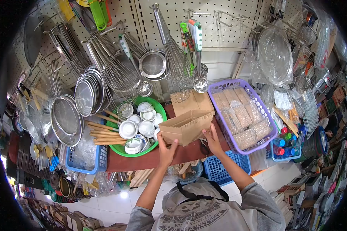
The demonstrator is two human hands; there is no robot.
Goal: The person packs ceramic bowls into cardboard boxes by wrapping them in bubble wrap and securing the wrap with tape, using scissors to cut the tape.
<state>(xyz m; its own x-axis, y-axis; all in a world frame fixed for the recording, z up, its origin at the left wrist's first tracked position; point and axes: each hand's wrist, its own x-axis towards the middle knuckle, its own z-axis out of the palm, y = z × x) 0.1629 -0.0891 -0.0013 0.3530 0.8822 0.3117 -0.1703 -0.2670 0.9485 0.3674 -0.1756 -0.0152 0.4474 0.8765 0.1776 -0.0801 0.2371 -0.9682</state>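
Between my two hands is a small brown cardboard box [184,129], its top flaps raised and its inside facing up. My left hand [167,150] grips the lower left corner, thumb on the near side. My right hand [212,139] has hold of the right end, with the thumb and fingers at its edge. Just behind it, another piece of brown cardboard [192,101] rests on the dark red table [169,161]. To the left, close to my left hand, stands a green basin [162,111] with several small white bowls [146,128] stacked inside.
A purple basket [274,134] with bagged pinkish-brown goods stands to the right. Wooden handles [102,138] stick out beside the basin. Whisks [177,65] and strainers [152,64] hang from the pegboard. Below the table's front edge sits a blue basket [227,167].
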